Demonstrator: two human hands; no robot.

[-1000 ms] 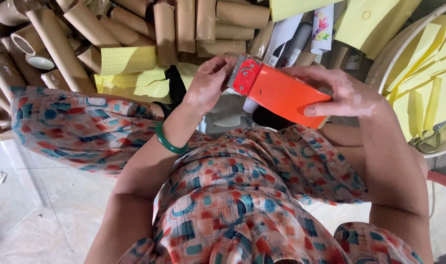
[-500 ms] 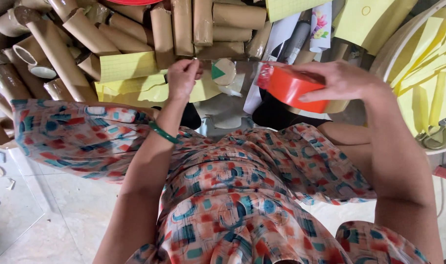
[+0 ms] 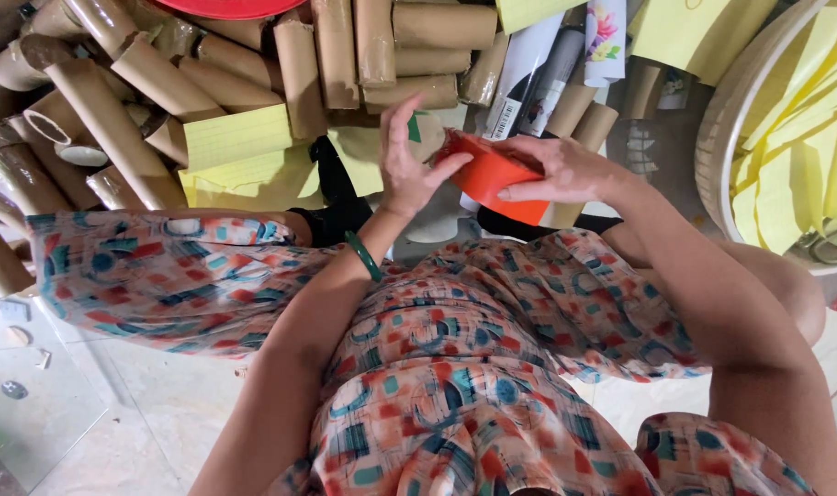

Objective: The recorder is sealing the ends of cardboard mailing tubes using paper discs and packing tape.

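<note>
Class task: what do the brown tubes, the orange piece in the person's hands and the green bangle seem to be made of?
Brown tubes: likely cardboard, matte with spiral seams.
Orange piece: probably thin plastic or coated card; smooth, slightly glossy, curved, in the right hand.
Green bangle: glossy and rigid, maybe jade or glass.

Cardboard tubes (image 3: 253, 64) crowd the upper left and top of the frame, blocking passage there. Yellow lined sheets (image 3: 239, 138) lie just below them. A round basket (image 3: 726, 138) of yellow strips closes the upper right. Bare tiled floor (image 3: 143, 404) at lower left leaves open room.
</note>
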